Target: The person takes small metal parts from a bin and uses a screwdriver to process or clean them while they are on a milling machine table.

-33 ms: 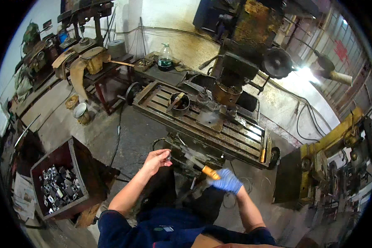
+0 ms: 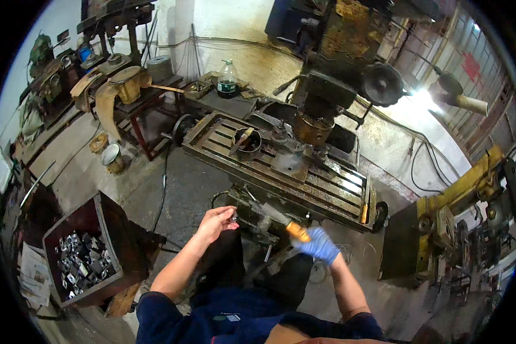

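Observation:
My bare left hand [image 2: 216, 222] is closed in a pinch on a small metal part [image 2: 234, 217], of which only a bit shows past the fingertips. In a blue glove, my right hand [image 2: 318, 246] is wrapped round the orange-yellow handle of a file [image 2: 277, 214]. The file's grey flat blade points up and to the left, to the right of the metal part and apart from it. Both hands are above my knees, in front of the milling machine's table.
Ahead stands the slotted machine table [image 2: 212, 136], carrying a pot [image 2: 248, 150] with a brush in it. A wooden box [image 2: 103, 282] of small metal parts sits at my lower left. A yellow machine [image 2: 404, 243] stands to the right. A cable [image 2: 165, 183] crosses the floor.
My right hand and the file have shifted slightly away from me and to the right. My left hand with the small part has hardly moved.

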A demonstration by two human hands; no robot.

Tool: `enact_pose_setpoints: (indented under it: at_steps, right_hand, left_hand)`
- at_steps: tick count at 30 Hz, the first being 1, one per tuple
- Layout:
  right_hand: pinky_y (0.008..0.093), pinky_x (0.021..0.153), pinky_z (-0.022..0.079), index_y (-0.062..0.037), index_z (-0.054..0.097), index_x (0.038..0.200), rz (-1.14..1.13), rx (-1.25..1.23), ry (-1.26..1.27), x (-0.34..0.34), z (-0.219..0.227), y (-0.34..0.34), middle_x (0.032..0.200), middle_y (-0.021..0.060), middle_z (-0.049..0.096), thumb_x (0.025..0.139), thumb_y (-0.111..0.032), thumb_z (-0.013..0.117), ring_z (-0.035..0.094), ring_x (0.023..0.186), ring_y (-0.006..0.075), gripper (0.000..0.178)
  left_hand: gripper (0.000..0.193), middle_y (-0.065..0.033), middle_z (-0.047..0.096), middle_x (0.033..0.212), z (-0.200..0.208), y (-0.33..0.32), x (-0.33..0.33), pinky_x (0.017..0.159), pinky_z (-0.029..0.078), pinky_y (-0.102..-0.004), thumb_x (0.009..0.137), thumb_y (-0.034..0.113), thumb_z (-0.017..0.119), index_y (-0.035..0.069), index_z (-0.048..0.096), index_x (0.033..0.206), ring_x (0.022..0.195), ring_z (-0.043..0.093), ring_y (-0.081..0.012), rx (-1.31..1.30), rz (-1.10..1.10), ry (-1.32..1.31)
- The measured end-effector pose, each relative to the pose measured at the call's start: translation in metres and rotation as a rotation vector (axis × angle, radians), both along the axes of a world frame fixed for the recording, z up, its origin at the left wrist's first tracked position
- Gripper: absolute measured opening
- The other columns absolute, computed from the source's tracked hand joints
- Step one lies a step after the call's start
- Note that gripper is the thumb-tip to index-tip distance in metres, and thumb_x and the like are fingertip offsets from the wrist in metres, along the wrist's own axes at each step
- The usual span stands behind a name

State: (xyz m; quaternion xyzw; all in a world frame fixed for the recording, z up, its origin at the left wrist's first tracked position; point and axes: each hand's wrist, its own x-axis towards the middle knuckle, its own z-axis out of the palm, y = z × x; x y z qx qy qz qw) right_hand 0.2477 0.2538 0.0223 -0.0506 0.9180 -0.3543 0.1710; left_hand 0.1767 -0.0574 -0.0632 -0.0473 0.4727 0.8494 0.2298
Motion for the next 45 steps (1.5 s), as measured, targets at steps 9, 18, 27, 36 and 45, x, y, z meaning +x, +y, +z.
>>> enact_pose_setpoints:
  at_steps: [9,18,27,36,45]
  right_hand:
    - [0.0269,0.061,0.048,0.0004,0.066,0.087,-0.396,-0.169,0.288,-0.073,-0.071,0.066,0.077,0.0071,0.067,0.073,-0.022,0.070,0.061,0.069,0.0109,0.026]
    - [0.0314,0.058,0.045,-0.0033,0.068,0.084,-0.611,0.004,0.254,-0.058,-0.124,0.069,0.069,0.0111,0.065,0.069,-0.035,0.072,0.062,0.063,0.0213,0.035]
    - [0.0312,0.064,0.047,0.0037,0.065,0.087,-0.676,-0.157,0.358,-0.016,-0.112,0.073,0.074,0.0162,0.065,0.074,-0.033,0.068,0.063,0.067,0.0221,0.039]
    - [0.0238,0.053,0.042,0.0040,0.065,0.077,-0.878,-0.150,0.251,0.107,-0.127,0.124,0.063,0.0029,0.059,0.079,-0.020,0.064,0.051,0.058,0.0081,0.024]
    - [0.0261,0.055,0.045,0.0039,0.065,0.075,-1.150,-0.502,0.279,0.185,-0.158,0.147,0.064,0.0051,0.060,0.078,-0.018,0.065,0.055,0.058,0.0118,0.022]
  left_hand:
    - [0.035,-0.0130,0.061,0.085,0.016,0.013,-0.014,0.070,0.054,-0.0352,0.082,0.013,0.061,-0.006,0.051,0.110,0.074,0.063,-0.0268,0.112,-0.012,0.085]
    - [0.022,-0.0075,0.059,0.073,0.022,0.031,-0.028,0.054,0.051,-0.0265,0.081,0.017,0.065,-0.001,0.053,0.086,0.059,0.061,-0.0175,-0.115,-0.035,0.085]
    - [0.022,-0.0065,0.055,0.055,0.046,0.093,-0.086,0.035,0.041,-0.0232,0.078,0.010,0.067,0.000,0.050,0.068,0.044,0.055,-0.0130,-0.406,-0.116,0.422]
    - [0.020,-0.0184,0.063,0.082,0.059,0.176,-0.183,0.076,0.047,-0.0425,0.070,0.014,0.066,0.002,0.062,0.085,0.085,0.060,-0.0342,-1.250,-0.162,1.083]
    - [0.018,-0.0155,0.063,0.081,0.039,0.215,-0.220,0.069,0.048,-0.0437,0.076,0.018,0.059,0.009,0.060,0.092,0.079,0.061,-0.0329,-1.412,-0.113,1.287]
